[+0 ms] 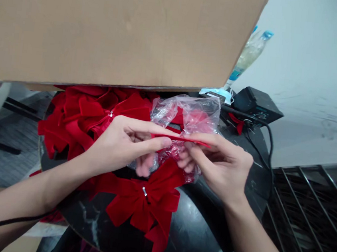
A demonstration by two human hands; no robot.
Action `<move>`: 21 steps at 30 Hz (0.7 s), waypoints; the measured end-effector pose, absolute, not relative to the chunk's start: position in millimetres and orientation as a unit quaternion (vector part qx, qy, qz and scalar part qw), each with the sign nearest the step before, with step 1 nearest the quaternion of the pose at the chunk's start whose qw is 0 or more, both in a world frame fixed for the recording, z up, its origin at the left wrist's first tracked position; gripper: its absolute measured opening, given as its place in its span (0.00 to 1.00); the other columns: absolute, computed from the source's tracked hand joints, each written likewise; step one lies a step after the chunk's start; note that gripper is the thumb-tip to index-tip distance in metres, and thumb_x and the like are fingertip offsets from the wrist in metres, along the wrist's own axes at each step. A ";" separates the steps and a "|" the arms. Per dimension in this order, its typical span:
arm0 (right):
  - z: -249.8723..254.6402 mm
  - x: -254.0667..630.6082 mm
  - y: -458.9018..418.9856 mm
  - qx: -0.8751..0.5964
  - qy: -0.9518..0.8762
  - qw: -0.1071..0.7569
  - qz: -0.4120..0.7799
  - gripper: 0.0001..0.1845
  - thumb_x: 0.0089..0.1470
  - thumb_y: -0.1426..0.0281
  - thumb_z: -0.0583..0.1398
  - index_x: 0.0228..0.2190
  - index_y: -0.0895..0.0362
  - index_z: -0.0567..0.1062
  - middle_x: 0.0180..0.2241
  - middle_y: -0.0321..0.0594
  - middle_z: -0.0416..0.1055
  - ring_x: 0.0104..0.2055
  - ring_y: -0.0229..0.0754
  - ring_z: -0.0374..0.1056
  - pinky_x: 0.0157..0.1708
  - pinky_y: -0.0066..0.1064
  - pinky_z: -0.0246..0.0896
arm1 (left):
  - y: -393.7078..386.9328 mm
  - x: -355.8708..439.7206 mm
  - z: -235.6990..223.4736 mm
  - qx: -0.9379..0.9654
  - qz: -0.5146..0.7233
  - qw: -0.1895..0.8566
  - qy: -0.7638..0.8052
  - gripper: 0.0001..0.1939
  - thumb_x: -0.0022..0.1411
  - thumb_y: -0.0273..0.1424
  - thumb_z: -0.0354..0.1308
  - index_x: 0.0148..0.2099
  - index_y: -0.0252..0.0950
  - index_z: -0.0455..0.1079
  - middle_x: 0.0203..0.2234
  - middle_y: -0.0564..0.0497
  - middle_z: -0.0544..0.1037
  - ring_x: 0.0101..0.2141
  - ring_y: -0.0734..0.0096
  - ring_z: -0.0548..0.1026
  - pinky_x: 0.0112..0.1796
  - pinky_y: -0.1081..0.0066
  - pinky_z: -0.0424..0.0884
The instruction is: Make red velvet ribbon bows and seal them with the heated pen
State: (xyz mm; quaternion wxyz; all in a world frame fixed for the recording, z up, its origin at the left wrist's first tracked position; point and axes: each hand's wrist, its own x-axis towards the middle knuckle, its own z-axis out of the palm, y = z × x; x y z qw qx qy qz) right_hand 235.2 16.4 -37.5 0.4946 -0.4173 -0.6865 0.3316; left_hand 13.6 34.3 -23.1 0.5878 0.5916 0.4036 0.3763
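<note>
A red velvet ribbon (185, 139) is stretched nearly level, edge-on to me, between my two hands. My left hand (130, 142) pinches its left part between thumb and fingers. At its right part, my right hand (216, 159) pinches it the same way. Just below my hands lies a red velvet bow (145, 203) with a silvery tie at its middle. Behind my left hand is a heap of red bows (88, 113), one showing a silvery tie. A clear plastic bag (200, 113) with red pieces in it lies behind the ribbon.
Everything lies on a round black marbled table (193, 233). A large cardboard box (121, 29) stands across the back. At the right are a black device with a dial (257, 105), black cables, a clear plastic package (250, 54) and a metal rack (310, 213) beside the wall.
</note>
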 end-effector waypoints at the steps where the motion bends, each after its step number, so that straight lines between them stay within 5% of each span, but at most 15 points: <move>1: -37.7 235.6 17.5 -0.409 -0.699 0.505 0.298 0.13 0.58 0.77 0.65 0.43 0.49 0.82 0.32 0.33 0.82 0.29 0.39 0.80 0.30 0.29 0.79 | 34.5 13.6 -23.5 0.593 0.385 0.585 0.397 0.12 0.63 0.36 0.67 0.48 0.41 0.83 0.22 0.54 0.83 0.21 0.69 0.82 0.24 0.76 0.80; 3: -37.2 235.5 19.8 -0.392 -0.725 0.512 0.243 0.12 0.54 0.77 0.69 0.39 0.49 0.83 0.38 0.35 0.83 0.39 0.43 0.81 0.43 0.36 0.79 | 35.1 13.9 -25.1 0.606 0.418 0.553 0.391 0.09 0.59 0.33 0.70 0.44 0.40 0.84 0.34 0.51 0.87 0.35 0.63 0.86 0.38 0.71 0.84; 5: -36.2 234.1 21.2 -0.382 -0.737 0.513 0.217 0.10 0.52 0.76 0.71 0.35 0.49 0.83 0.38 0.36 0.83 0.41 0.44 0.79 0.46 0.38 0.77 | 35.5 14.6 -27.1 0.618 0.445 0.516 0.391 0.07 0.56 0.31 0.73 0.39 0.39 0.85 0.36 0.51 0.87 0.39 0.62 0.85 0.43 0.70 0.83; 11: -36.4 228.4 19.8 -0.414 -0.698 0.530 0.247 0.09 0.54 0.75 0.70 0.37 0.50 0.82 0.38 0.37 0.81 0.40 0.42 0.78 0.42 0.35 0.77 | 33.1 16.7 -30.2 0.602 0.483 0.487 0.408 0.17 0.53 0.26 0.74 0.46 0.44 0.84 0.37 0.55 0.87 0.33 0.68 0.85 0.39 0.74 0.83; 18: -32.4 232.3 20.8 -0.405 -0.692 0.455 0.386 0.25 0.54 0.73 0.70 0.52 0.48 0.77 0.47 0.37 0.80 0.49 0.42 0.77 0.50 0.33 0.76 | 30.8 19.1 -29.9 0.639 0.471 0.429 0.431 0.07 0.55 0.32 0.73 0.39 0.45 0.84 0.35 0.56 0.87 0.35 0.68 0.85 0.40 0.74 0.83; 21: -30.7 233.8 20.9 -0.435 -0.729 0.417 0.325 0.14 0.55 0.69 0.70 0.45 0.50 0.81 0.41 0.36 0.82 0.40 0.40 0.79 0.39 0.29 0.76 | 30.3 19.9 -28.9 0.649 0.464 0.427 0.427 0.09 0.55 0.31 0.74 0.40 0.45 0.84 0.36 0.57 0.87 0.35 0.70 0.85 0.40 0.77 0.82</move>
